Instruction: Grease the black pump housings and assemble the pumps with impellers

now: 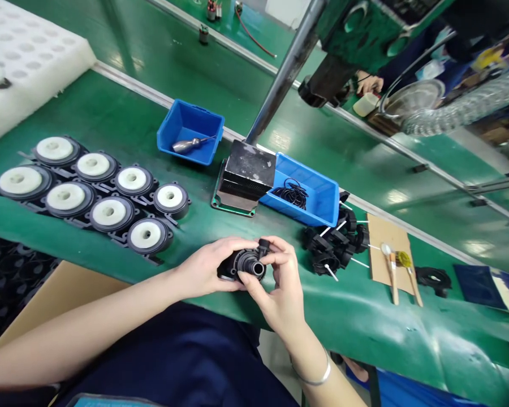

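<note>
A black round part with a central nozzle and a side port is held between both hands near the table's front edge. My left hand wraps its left side, thumb above and fingers below. On the other side, my right hand grips the nozzle and side port with thumb and fingers. Further left stand two rows of black housings with white discs. A pile of black parts with white sticks lies to the right.
A blue bin holds a screwdriver; another blue bin holds black rings. Between them stands a press base. Brushes lie on cardboard at right. White foam sits far left. A person's hand shows beyond.
</note>
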Motion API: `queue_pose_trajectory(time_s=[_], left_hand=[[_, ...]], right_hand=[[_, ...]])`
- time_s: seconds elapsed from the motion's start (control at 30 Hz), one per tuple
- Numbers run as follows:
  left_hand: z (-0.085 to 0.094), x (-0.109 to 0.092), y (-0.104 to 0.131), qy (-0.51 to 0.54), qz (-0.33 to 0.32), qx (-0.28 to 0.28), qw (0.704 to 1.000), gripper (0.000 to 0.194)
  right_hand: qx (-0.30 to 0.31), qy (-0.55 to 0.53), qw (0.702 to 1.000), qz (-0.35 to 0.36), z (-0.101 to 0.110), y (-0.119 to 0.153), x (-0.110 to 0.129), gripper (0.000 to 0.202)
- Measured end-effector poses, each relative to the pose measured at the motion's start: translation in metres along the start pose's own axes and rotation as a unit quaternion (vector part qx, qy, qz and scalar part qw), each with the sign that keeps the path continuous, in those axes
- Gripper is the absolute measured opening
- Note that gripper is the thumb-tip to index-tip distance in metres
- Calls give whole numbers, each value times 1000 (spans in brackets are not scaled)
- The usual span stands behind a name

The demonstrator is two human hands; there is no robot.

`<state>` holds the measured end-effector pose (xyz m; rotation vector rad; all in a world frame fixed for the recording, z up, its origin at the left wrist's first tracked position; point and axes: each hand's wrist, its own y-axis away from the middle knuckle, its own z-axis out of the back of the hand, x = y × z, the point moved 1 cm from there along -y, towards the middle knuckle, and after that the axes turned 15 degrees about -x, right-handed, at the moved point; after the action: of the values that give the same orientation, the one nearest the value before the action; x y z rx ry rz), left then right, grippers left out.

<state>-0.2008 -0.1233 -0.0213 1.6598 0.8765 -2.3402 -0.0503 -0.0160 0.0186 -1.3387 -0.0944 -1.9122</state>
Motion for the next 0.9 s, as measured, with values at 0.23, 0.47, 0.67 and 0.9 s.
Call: queue_pose_trajectory(time_s=[0.23, 0.47, 0.67, 0.9], left_hand=[[1, 2, 0, 29, -54, -4, 998, 51], [1, 3, 2, 28, -48, -6, 998, 53], [2, 1, 0, 24, -44, -12, 999, 52], [2, 0, 0, 19, -43, -13, 999, 52]], right_hand=[[13, -20, 1000, -14, -1, 1, 0, 32], [6, -22, 999, -24, -3, 5, -2, 32], [-2, -22, 999, -24, -5, 7, -4, 32], [-15, -18, 1000, -20, -6, 8, -4, 31]])
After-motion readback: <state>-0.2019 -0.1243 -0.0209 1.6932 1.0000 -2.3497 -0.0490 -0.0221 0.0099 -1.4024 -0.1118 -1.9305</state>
